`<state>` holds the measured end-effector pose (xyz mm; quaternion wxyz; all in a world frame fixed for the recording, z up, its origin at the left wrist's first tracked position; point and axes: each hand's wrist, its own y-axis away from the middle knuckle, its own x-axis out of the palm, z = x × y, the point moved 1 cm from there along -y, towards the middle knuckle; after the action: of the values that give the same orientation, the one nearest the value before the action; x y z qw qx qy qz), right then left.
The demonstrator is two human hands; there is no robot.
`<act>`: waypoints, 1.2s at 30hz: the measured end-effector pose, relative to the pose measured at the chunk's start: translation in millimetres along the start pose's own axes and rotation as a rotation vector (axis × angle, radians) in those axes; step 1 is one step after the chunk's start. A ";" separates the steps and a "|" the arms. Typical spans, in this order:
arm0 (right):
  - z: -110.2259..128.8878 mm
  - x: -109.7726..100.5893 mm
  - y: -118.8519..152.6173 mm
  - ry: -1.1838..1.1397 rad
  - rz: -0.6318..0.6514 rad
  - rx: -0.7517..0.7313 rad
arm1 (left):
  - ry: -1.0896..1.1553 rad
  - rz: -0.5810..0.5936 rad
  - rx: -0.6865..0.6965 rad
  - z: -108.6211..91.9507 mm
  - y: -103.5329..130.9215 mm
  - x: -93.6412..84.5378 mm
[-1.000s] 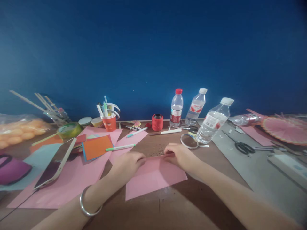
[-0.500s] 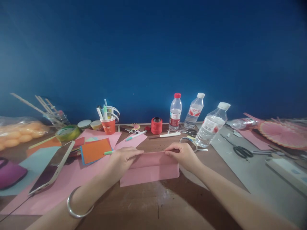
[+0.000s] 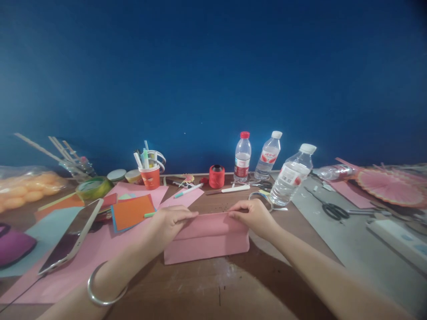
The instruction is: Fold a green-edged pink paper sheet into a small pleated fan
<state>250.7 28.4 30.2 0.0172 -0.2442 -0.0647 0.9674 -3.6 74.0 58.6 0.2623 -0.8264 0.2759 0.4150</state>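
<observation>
A pink sheet of paper (image 3: pixel 208 247) lies on the brown table in front of me, its far part folded up into a band. My left hand (image 3: pixel 171 221) pinches the far left end of that fold, the wrist wearing a silver bangle (image 3: pixel 95 284). At the far right end, the thumb and fingers of my right hand (image 3: pixel 255 218) grip the folded edge. A green-tipped pen (image 3: pixel 150 214) pokes out behind my left hand. Orange paper (image 3: pixel 131 210) rests just left of it.
A phone (image 3: pixel 71 238) lies at left on larger pink paper. Behind stand a red cup of pens (image 3: pixel 149 176), red thread (image 3: pixel 216 177) and water bottles (image 3: pixel 289 180). Scissors (image 3: pixel 335 210) and a pink paper fan (image 3: pixel 388 184) are at right. A white-handled knife (image 3: pixel 235 189) lies beyond the sheet.
The folded band on the pink paper shows more of its face, and the sheet's near edge sits slightly lower in view. Both hands keep their grip. The whole view has shifted slightly.
</observation>
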 end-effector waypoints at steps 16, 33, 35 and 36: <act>-9.7 -9.4 -6.8 -0.020 -0.053 0.074 | 0.044 -0.086 -0.041 9.1 -4.4 -6.3; -5.9 -23.9 3.6 0.036 -0.059 -0.569 | -0.474 -0.303 0.469 5.9 15.4 -3.4; -10.2 -21.3 6.9 0.146 0.122 -0.696 | -0.513 -0.187 0.518 7.4 24.3 8.8; -13.7 -17.9 7.9 0.203 0.215 -0.699 | -0.513 -0.149 0.543 8.9 28.4 16.0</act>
<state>273.0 21.0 25.6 -0.1625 -0.3353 -0.3630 0.8541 -19.4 55.8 34.9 0.5617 -0.6138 0.2403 0.5000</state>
